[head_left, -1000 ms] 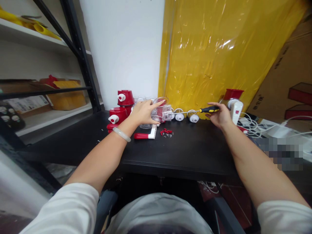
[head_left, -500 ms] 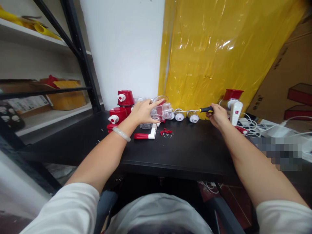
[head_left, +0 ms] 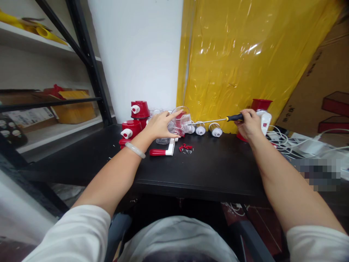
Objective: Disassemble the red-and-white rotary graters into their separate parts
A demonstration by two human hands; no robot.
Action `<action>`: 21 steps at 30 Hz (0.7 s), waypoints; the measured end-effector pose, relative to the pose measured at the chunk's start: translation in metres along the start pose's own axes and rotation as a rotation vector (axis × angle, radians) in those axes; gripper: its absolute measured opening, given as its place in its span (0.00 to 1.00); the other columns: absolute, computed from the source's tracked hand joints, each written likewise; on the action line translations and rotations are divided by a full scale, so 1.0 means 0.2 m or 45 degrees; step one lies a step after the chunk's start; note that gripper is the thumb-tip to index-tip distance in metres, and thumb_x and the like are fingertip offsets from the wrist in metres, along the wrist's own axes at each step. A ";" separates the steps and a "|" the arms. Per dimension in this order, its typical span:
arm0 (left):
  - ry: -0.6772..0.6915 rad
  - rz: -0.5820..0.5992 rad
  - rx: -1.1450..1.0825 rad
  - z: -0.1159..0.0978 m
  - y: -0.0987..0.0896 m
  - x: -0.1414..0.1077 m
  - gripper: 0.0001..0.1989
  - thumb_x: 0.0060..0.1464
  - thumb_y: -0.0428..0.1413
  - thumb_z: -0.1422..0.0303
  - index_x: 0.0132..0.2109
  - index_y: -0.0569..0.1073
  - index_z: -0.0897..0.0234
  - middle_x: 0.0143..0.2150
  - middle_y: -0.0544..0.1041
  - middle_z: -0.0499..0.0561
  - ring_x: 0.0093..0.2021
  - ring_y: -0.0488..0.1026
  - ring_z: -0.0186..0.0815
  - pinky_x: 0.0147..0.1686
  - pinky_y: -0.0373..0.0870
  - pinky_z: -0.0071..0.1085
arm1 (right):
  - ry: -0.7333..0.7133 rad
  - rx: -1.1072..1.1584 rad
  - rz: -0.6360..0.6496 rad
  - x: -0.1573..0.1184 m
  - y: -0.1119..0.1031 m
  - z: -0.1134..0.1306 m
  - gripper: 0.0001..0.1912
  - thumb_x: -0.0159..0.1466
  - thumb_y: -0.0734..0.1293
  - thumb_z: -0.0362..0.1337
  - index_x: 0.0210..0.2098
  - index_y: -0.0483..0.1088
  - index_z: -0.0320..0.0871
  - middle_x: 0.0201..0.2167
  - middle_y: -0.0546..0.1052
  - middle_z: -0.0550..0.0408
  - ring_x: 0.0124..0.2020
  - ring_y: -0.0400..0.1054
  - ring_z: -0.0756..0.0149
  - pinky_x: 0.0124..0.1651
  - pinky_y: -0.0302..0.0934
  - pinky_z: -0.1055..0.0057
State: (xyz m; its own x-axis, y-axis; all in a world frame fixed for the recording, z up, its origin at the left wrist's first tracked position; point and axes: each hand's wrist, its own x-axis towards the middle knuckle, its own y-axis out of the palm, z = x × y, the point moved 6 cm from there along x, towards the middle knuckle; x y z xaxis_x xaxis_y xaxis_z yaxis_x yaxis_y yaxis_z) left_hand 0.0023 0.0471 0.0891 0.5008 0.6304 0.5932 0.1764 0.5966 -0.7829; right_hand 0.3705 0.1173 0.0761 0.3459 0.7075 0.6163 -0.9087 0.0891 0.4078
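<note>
My left hand [head_left: 160, 125] grips a clear plastic part [head_left: 185, 122] with its thumb and index finger spread around it. In my right hand [head_left: 249, 123] is the dark end of a screwdriver [head_left: 235, 117], whose long shaft points left with its tip at the clear part. A crank with a red handle [head_left: 158, 152] and white arm lies on the black table below my left hand. Small red pieces [head_left: 186, 146] and several screws [head_left: 188, 151] lie to the right of the crank.
Red housings [head_left: 140, 109] are stacked at the back left. Metal drums [head_left: 215, 130] lie along the back of the table [head_left: 218, 163]. A red and white grinder [head_left: 261, 104] stands behind my right hand, with white cables [head_left: 283, 138] at the right.
My right hand has moved right and slightly up, drawing the screwdriver's handle with it, and the shaft is now more tilted. My left hand and the clear part have barely moved.
</note>
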 end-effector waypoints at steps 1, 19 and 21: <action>-0.002 -0.011 -0.031 0.00 0.00 0.00 0.54 0.44 0.61 0.41 0.73 0.50 0.49 0.44 0.69 0.54 0.42 0.67 0.45 0.42 0.62 0.36 | -0.062 -0.001 0.020 0.00 0.01 0.05 0.15 0.52 0.75 0.39 0.25 0.64 0.45 0.25 0.66 0.62 0.26 0.63 0.73 0.23 0.61 0.79; -0.025 -0.268 -0.014 0.02 -0.05 -0.01 0.58 0.44 0.65 0.45 0.73 0.41 0.49 0.53 0.65 0.55 0.51 0.63 0.47 0.55 0.58 0.44 | -1.188 -0.285 -0.204 -0.25 0.14 0.64 0.16 0.61 0.66 0.53 0.32 0.67 0.47 0.22 0.67 0.62 0.22 0.67 0.70 0.31 0.61 0.66; -0.056 -0.270 0.031 0.04 -0.05 -0.02 0.59 0.44 0.66 0.47 0.73 0.40 0.48 0.55 0.64 0.56 0.51 0.63 0.48 0.54 0.57 0.44 | -1.151 -0.303 -0.188 -0.28 0.15 0.65 0.17 0.60 0.66 0.55 0.31 0.68 0.47 0.22 0.67 0.61 0.23 0.67 0.70 0.32 0.61 0.65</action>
State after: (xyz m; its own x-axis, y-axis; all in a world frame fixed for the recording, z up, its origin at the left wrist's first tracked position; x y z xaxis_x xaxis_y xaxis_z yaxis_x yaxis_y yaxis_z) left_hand -0.0083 0.0428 0.0967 0.4172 0.5100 0.7522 0.2532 0.7297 -0.6351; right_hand 0.3540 -0.0099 0.1420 0.4205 -0.1246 0.8987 -0.8307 0.3454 0.4366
